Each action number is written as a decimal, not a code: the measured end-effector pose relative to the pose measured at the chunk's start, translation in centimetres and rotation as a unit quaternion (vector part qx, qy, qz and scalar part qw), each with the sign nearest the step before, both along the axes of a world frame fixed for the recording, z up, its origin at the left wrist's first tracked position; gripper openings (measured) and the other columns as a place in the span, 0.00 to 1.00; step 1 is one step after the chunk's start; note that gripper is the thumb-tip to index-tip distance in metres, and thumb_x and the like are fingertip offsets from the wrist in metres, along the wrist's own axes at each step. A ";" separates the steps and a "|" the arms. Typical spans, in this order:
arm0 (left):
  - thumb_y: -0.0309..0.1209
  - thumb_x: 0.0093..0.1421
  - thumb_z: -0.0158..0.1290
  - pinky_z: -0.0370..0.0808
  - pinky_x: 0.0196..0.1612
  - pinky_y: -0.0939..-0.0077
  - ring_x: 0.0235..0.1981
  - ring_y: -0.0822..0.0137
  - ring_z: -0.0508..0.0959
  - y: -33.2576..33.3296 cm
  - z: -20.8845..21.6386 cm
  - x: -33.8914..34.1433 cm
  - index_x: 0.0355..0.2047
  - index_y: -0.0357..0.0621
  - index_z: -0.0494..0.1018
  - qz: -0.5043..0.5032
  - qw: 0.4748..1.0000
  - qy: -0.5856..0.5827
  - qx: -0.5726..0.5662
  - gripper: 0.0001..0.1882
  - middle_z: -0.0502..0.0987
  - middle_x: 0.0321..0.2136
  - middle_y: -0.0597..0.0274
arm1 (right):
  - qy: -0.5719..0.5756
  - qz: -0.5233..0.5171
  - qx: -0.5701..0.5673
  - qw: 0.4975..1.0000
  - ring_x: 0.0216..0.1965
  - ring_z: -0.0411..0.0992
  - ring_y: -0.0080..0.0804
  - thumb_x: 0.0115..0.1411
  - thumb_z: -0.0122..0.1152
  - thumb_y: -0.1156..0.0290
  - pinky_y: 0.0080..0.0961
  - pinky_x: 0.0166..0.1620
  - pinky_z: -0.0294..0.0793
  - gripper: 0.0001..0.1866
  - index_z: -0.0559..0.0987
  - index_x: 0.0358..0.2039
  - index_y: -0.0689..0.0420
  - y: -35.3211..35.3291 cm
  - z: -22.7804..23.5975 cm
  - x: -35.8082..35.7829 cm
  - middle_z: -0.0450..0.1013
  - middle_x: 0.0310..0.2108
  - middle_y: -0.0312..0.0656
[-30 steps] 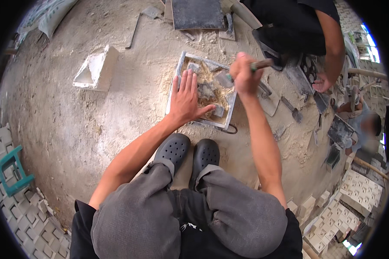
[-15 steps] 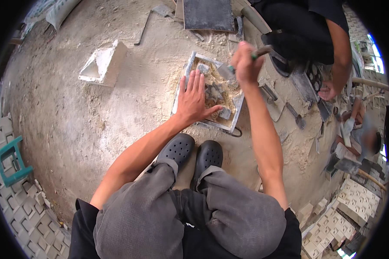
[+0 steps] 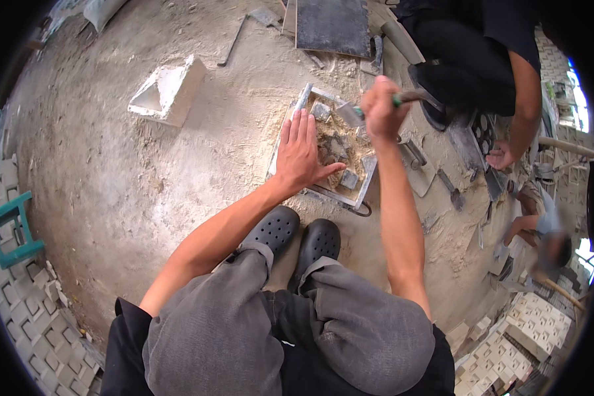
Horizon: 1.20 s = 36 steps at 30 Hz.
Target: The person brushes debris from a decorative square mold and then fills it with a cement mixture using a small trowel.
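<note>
One square mould point(image 3: 365, 177) is pinned flat by the open left hand point(image 3: 299, 153); one hammer point(image 3: 412, 97) is gripped by the right hand point(image 3: 380, 109) at 1 o'clock.

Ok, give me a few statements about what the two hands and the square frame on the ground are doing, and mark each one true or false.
1. The left hand lies flat, fingers spread, on the square mould frame. True.
2. The right hand is empty. False: it is closed around the handle of a tool raised above the frame.
3. The frame holds sandy mortar with grey stone pieces in it. True.
4. The frame stands on a workbench. False: it lies on the dusty ground, just in front of the person's black clogs.
5. A white wedge-shaped block lies to the left of the frame, apart from it. True.
</note>
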<state>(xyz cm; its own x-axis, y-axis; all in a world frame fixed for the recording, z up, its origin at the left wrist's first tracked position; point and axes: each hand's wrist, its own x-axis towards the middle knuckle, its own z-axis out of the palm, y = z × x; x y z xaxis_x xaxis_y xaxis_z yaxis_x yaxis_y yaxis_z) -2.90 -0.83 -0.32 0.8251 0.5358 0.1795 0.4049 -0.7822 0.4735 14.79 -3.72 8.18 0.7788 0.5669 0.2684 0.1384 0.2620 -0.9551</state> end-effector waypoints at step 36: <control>0.72 0.43 0.63 0.52 0.73 0.50 0.71 0.37 0.55 1.1 0.2 -1.8 0.66 0.17 0.51 -0.011 0.998 -0.058 -0.028 0.72 0.56 0.67 0.27 | 0.083 0.168 0.002 0.982 0.11 0.50 0.20 0.68 0.49 0.67 0.26 0.16 0.48 0.25 0.59 0.12 0.52 0.9 0.1 -0.5 0.53 0.10 0.30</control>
